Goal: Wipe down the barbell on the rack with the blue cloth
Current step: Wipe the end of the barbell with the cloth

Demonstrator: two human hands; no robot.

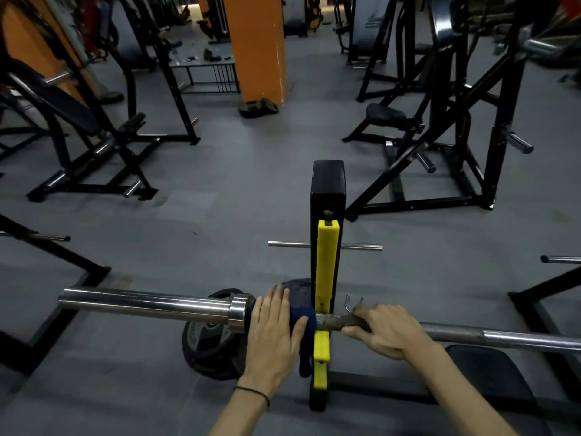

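The barbell point(147, 305) lies across the rack upright point(327, 196), which has a yellow holder point(327, 262); its chrome sleeve points left and its shaft runs off to the right. A dark blue cloth point(306, 317) is draped over the bar just left of the yellow holder, one end hanging down. My left hand point(276, 332) lies on the cloth with straight fingers and presses it onto the bar beside the sleeve collar. To the right of the holder my right hand point(386, 330) grips the shaft, fingers curled round it.
Weight plates point(210, 341) lean on the floor under the bar's left part. A black bench pad point(484, 376) sits below the shaft on the right. Black machines stand left and right, an orange pillar point(257, 48) is further back, and grey floor lies between them.
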